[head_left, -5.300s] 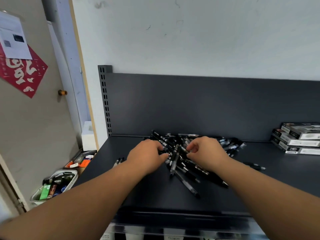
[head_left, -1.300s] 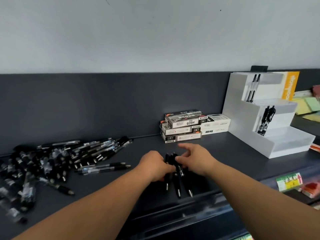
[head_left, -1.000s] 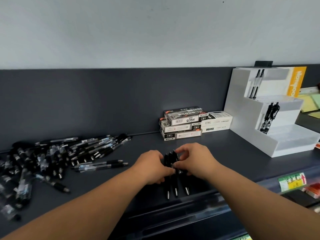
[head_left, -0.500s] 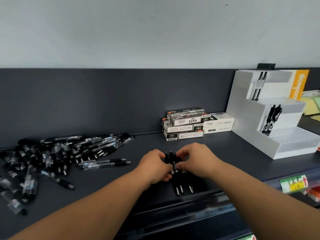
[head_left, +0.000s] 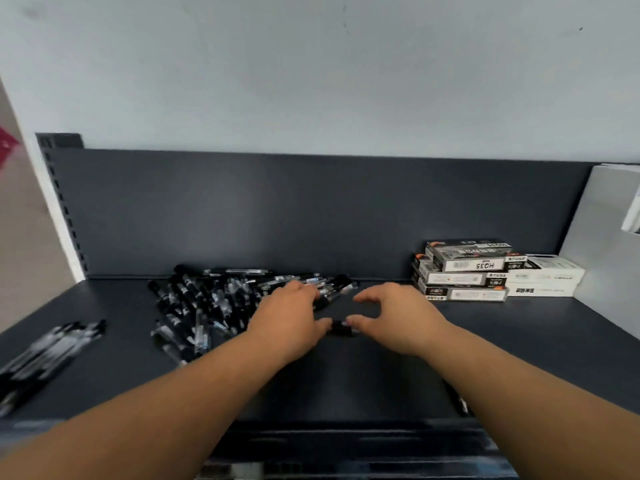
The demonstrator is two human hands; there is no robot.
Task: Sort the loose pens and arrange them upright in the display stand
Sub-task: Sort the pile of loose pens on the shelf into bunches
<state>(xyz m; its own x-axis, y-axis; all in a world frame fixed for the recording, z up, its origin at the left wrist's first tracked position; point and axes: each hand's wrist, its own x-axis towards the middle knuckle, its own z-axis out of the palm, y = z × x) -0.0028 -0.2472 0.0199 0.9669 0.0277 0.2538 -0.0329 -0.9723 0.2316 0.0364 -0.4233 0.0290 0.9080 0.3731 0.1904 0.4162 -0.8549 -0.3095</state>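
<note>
A heap of loose black and clear pens [head_left: 211,303] lies on the dark shelf [head_left: 519,344] at the back left. My left hand [head_left: 287,320] reaches over the heap's right edge, palm down, fingers spread onto the pens. My right hand [head_left: 394,317] hovers beside it, thumb and forefinger apart in a curve. A short stretch of a black pen [head_left: 341,329] shows between my two thumbs, lying on the shelf. The white display stand [head_left: 606,247] is cut off at the right edge. Another pen [head_left: 458,400] peeks out by my right forearm.
A second, straightened group of pens [head_left: 48,351] lies at the shelf's far left. Stacked pen boxes [head_left: 464,271] and white boxes [head_left: 547,277] stand against the dark back panel [head_left: 277,209], between the heap and the stand. The shelf's front edge runs under my forearms.
My view has swung left, away from the stand. Both hands have let go of the small bunch of pens near the front edge and moved back to the heap.
</note>
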